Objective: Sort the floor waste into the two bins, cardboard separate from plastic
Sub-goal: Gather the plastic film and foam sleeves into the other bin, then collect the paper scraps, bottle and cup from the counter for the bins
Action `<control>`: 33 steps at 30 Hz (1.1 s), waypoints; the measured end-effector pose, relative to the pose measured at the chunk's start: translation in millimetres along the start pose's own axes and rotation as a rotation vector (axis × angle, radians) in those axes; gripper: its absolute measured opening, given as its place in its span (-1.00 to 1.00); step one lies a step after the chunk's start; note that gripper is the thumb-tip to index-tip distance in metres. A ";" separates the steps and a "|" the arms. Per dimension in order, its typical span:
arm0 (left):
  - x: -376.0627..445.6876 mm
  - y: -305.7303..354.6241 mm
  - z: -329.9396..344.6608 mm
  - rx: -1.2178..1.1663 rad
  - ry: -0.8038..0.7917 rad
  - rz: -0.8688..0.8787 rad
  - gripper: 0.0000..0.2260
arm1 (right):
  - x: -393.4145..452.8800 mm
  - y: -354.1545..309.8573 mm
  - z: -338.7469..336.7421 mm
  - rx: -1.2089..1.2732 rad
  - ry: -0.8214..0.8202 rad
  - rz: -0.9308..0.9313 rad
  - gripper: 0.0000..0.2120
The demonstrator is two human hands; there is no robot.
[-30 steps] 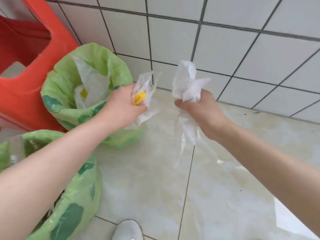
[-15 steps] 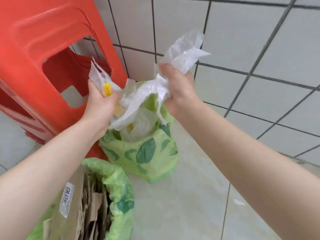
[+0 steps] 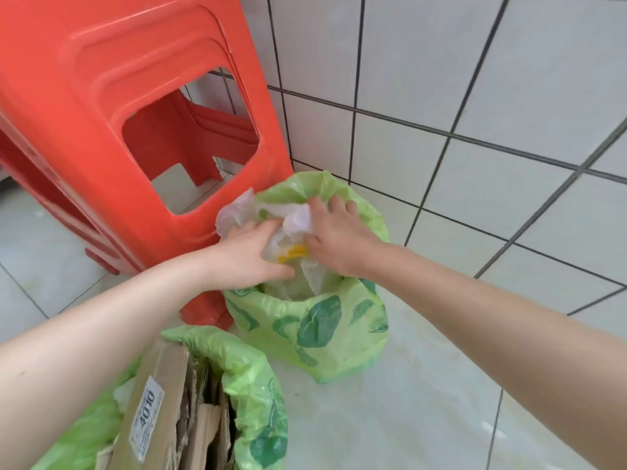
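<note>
Plastic [image 3: 291,228] — crumpled clear bags with a yellow scrap — sits in the mouth of the far bin [image 3: 315,330], by the wall where the floor meets the tiles, beside the red stool [image 3: 112,130]. The left hand [image 3: 251,256] and right hand [image 3: 336,235] press on it, fingers spread flat, gripping nothing firmly as far as I can tell. The near bin [image 3: 251,378] holds cardboard [image 3: 159,401]. To do this well, push straight down on the middle, keep the liner rim from folding in, then lift both hands away cleanly.
</note>
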State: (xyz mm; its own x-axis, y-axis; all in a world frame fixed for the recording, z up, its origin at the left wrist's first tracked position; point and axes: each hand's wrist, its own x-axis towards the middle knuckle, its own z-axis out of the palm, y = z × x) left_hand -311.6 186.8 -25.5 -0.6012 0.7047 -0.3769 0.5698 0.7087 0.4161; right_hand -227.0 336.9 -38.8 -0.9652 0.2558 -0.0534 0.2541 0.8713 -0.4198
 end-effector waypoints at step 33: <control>-180.6 90.7 -194.0 -0.252 0.071 -0.245 -0.72 | -44.1 -122.9 -237.3 -0.086 -0.574 -0.001 -0.52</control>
State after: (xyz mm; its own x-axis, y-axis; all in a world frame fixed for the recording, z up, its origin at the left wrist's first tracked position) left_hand -260.1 117.0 240.8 -0.7452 0.5047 -0.4358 0.2537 0.8190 0.5147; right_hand -201.1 317.9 230.2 -0.8376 0.0080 -0.5462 0.2344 0.9084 -0.3462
